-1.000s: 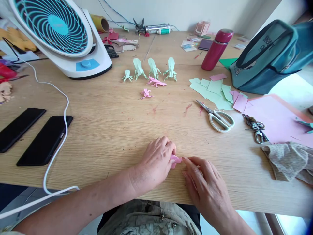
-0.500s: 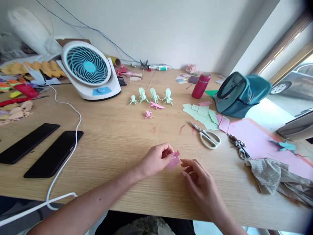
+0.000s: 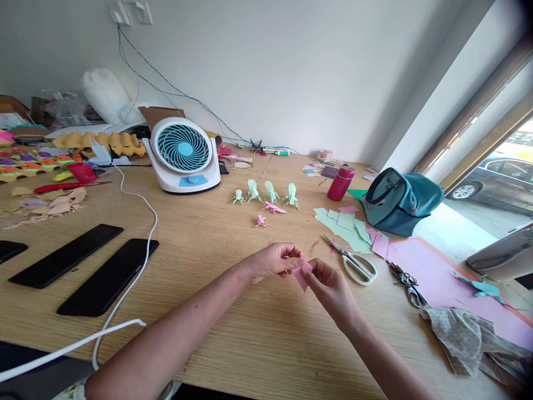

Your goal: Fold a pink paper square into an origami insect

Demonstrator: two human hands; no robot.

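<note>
Pink paper (image 3: 302, 279) in hands (image 3: 272, 262) (image 3: 333, 289), table edge (image 3: 200, 384) well apart.

The scene is brightly and evenly lit, with daylight admitted through the window at the right, where the pale surface beside the teal bag (image 3: 406, 203) is washed out to near white. Only soft shadows are cast on the wooden table (image 3: 200, 239), and a darker band is seen on the wall (image 3: 266, 83) towards its right corner. Straight lines are bent and stretched near the edges, the upper right corner is darkened, and small details at the back are softly rendered.
</note>
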